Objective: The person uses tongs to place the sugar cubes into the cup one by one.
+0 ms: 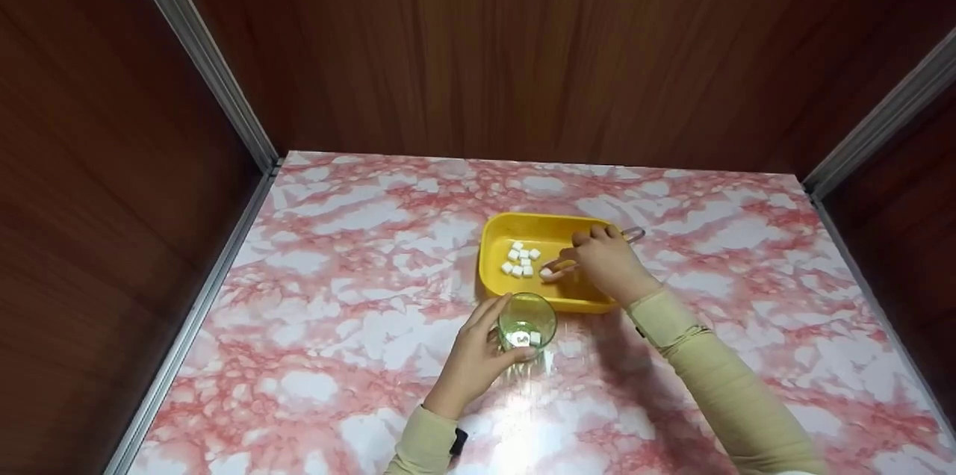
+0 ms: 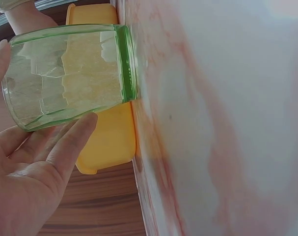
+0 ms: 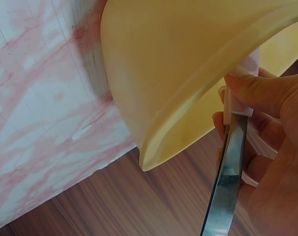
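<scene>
My left hand [image 1: 474, 359] holds a clear green drinking glass [image 1: 527, 312], its fingers along the left side and its thumb at the near side. The glass stands upright on the table, with white sugar cubes [image 1: 535, 338] at its bottom. My right hand [image 1: 609, 262] reaches over the right part of a yellow plastic basin [image 1: 489, 288] and grips metal tongs [image 3: 230, 177] with pale pink ends. The tong tips are down in the basin, at a white sugar cube [image 1: 547, 275]; whether they pinch it is hard to tell. Several more sugar cubes [image 1: 524, 255] lie loose left of the tips.
The table [image 1: 314, 296] has a red-and-white marbled top. Brown wood-grain panels [image 1: 478, 49] rise behind it and at both sides, with grey metal strips [image 1: 213, 79] at the corners. The glass stands just in front of the basin's near wall.
</scene>
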Tool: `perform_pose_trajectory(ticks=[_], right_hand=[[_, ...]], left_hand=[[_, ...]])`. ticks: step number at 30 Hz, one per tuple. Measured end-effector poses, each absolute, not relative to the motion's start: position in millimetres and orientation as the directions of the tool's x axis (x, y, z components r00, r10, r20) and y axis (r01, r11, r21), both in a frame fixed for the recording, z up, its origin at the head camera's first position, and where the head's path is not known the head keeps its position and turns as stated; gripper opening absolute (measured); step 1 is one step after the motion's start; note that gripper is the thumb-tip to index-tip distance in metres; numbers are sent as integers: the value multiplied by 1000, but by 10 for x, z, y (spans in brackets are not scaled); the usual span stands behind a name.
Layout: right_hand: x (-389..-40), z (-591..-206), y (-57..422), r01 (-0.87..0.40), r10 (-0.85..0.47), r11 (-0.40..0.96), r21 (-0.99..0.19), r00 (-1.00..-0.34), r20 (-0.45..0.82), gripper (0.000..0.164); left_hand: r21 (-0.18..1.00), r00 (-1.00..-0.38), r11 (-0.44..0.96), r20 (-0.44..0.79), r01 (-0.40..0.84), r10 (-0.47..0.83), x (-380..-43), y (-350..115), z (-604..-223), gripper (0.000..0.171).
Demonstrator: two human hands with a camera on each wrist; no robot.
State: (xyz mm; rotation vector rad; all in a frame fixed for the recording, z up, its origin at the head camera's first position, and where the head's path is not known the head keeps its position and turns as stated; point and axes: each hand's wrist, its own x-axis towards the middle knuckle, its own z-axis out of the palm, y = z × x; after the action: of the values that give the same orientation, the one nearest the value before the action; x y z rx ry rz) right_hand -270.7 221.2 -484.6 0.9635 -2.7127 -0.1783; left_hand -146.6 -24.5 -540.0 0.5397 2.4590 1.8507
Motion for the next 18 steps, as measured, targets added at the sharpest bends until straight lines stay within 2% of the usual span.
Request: perform_pose_trajectory(ticks=[14, 18], right_hand=[[-2703, -4876, 2283, -611, -637, 771, 183, -736, 228, 29], [-2690, -4862, 2295, -602, -622, 783, 160, -753, 213, 30]], left_hand=[[940, -939, 220, 196, 262, 282, -1467, -245, -5407, 84], [936, -938, 227, 201, 269, 282, -1472, -246, -5409, 85]])
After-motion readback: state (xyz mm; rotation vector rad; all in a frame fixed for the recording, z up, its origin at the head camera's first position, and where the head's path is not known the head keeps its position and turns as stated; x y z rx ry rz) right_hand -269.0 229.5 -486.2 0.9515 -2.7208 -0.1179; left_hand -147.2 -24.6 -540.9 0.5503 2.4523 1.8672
